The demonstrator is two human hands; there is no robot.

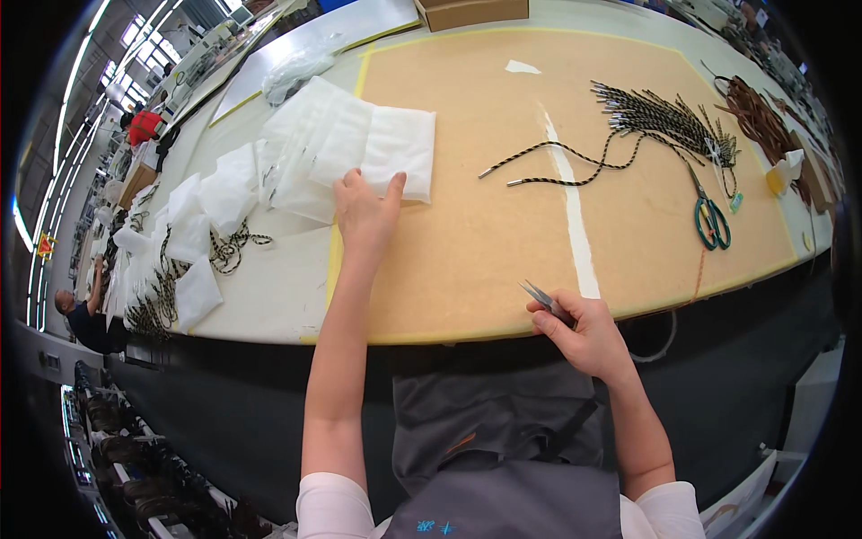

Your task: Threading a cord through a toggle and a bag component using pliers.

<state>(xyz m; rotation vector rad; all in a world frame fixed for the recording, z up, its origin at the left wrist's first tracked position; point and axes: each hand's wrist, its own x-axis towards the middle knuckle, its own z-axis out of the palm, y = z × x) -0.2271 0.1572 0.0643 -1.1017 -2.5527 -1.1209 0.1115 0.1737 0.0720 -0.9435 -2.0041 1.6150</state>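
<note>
My left hand [364, 211] reaches over a stack of soft white pouches [328, 148]. Its thumb and fingers pinch the near edge of the top white pouch [400, 144]; some fingertips are hidden. At the table's front edge, my right hand [584, 334] is closed around small grey metal tweezers [544, 300], their points up and to the left. Beyond them, two black-and-tan cords [561, 182] with metal tips lie on the tan sheet. A bundle of matching cords [660, 117] rests farther right.
Green-handled scissors [712, 223] lie at the right, near a bundle of brown cords [759, 112]. Loose white pouches [223, 189] and tangled cords [235, 247] spread over the left. A cardboard box [471, 13] stands at the far edge. Another person [85, 314] is at the left.
</note>
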